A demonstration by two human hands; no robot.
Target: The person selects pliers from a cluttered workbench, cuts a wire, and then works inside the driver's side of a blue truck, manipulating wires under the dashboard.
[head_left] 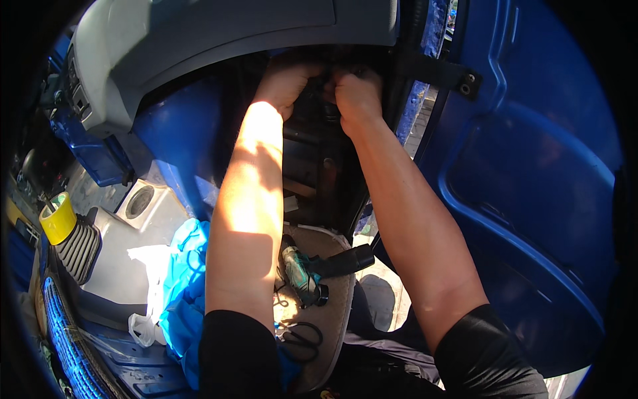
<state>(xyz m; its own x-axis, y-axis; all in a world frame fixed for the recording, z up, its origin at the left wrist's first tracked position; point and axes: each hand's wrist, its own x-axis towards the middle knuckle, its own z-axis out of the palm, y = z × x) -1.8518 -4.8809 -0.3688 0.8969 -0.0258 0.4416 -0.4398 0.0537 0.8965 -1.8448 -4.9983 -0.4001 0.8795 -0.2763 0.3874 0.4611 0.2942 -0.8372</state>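
Note:
Both my arms reach up into the dark opening beneath a grey dashboard. My left hand is curled in there, its fingertips lost in the shadow. Beside it on the right, my right hand is closed like a fist around something small and dark that I cannot make out. The two hands are close together, knuckles nearly facing each other. Below them, between my forearms, a teal and black cordless power tool lies on a beige padded surface. Black-handled scissors lie nearer to me, partly hidden by my left sleeve.
A blue vehicle door stands open at the right, with a dark check strap near its top. To the left are a bright blue cloth, a white plastic bag, and a yellow ring above a black ribbed boot.

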